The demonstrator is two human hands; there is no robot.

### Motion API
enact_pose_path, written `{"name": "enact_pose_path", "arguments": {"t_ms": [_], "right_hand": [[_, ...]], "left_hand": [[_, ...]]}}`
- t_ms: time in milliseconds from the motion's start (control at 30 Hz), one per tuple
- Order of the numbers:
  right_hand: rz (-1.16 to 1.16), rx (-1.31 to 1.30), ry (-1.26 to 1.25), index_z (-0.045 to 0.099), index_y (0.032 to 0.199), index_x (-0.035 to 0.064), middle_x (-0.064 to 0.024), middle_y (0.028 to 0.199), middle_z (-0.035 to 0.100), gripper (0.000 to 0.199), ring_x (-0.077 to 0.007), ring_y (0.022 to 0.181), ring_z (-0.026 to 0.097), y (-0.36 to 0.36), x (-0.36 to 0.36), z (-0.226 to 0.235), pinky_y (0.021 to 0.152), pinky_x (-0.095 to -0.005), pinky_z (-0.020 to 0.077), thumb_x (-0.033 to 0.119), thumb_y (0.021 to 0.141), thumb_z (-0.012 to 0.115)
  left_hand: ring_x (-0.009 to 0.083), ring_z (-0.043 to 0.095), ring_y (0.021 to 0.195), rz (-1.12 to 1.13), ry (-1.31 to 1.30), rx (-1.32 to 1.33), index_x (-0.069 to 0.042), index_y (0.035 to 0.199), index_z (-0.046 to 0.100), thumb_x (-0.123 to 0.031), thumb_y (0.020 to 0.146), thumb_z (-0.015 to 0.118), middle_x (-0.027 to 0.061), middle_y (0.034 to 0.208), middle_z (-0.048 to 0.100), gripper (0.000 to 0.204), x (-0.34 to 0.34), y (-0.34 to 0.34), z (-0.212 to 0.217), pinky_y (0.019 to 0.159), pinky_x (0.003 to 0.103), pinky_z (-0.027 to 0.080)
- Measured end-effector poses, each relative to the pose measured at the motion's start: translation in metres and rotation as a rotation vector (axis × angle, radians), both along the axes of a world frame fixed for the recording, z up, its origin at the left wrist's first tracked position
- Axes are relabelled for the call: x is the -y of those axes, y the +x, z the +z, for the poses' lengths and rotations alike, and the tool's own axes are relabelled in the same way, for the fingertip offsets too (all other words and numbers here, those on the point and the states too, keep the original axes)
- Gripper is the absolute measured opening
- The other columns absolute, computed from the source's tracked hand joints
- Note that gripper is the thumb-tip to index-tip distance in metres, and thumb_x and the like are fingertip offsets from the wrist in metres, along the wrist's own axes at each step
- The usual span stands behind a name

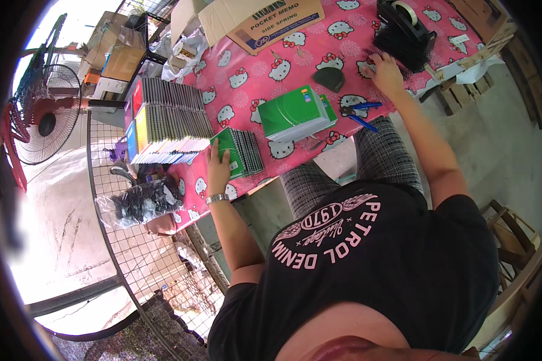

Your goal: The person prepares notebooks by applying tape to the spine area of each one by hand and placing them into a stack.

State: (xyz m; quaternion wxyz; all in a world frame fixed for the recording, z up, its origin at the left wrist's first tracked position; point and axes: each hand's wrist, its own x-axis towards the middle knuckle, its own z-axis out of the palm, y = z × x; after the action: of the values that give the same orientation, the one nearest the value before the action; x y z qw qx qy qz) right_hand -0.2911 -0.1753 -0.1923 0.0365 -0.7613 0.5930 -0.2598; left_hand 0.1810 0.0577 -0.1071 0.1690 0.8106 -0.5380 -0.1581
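Note:
My left hand lies with its fingers stretched against the green cover of a short row of spiral-bound notebooks at the table's near edge. My right hand reaches to the far right, fingers apart, beside a heap of black spiral binding coils. Whether its fingertips touch a coil is too small to tell. Between my hands sits a stack of green-covered notebooks with no coils visible on it. Blue-handled pliers lie to the right of this stack, and a dark rounded piece lies behind it.
Tall rows of spiral notebooks stand at the left. An open cardboard box is at the back, a black tape dispenser at the far right. A plastic bag of black items sits at the left edge, near a fan.

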Motion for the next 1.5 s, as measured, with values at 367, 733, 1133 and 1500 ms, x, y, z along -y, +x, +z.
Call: {"name": "enact_pose_path", "arguments": {"t_ms": [367,733,1133,1500], "right_hand": [[0.147,0.130,-0.065,0.064,0.102,0.0027,-0.0206,0.090,0.063,0.020,-0.0394,0.095,0.061,-0.007,0.027,0.006,0.082,-0.0486,0.0506,0.013,0.088,0.055],[0.735,0.562,0.096,0.067,0.114,0.0085,-0.0107,0.096,0.063,0.027,-0.0263,0.087,0.063,0.060,-0.057,0.117,0.076,-0.0349,0.0500,0.009,0.088,0.064],[0.739,0.662,0.020,0.069,0.105,0.0083,-0.0075,0.093,0.060,0.023,-0.0242,0.087,0.061,0.089,-0.067,0.133,0.073,-0.0348,0.0496,0.004,0.083,0.066],[0.809,0.493,0.176,0.059,0.113,0.0033,-0.0135,0.093,0.062,0.026,-0.0314,0.094,0.062,0.079,-0.067,0.166,0.078,-0.0428,0.0495,0.016,0.091,0.058]], "left_hand": [[0.0403,0.046,0.126,-0.259,-0.509,0.257,-0.006,0.130,0.054,-0.018,0.090,0.063,0.0221,0.137,0.049,0.042,0.036,-0.076,0.021,0.103,0.050,0.038],[0.0284,0.065,0.087,-0.759,-0.347,0.072,-0.009,0.103,0.067,-0.003,0.082,0.060,0.0080,0.097,0.069,0.022,0.064,-0.168,0.081,0.077,0.038,0.054],[0.0282,0.058,0.090,-0.564,-0.519,0.365,-0.007,0.104,0.060,-0.018,0.090,0.061,0.0092,0.096,0.064,0.018,0.094,-0.184,0.076,0.086,0.041,0.037],[0.0292,0.058,0.095,-0.637,-0.611,0.272,-0.005,0.107,0.055,-0.017,0.087,0.061,0.0097,0.097,0.063,0.024,0.100,-0.202,0.069,0.095,0.045,0.036]]}}
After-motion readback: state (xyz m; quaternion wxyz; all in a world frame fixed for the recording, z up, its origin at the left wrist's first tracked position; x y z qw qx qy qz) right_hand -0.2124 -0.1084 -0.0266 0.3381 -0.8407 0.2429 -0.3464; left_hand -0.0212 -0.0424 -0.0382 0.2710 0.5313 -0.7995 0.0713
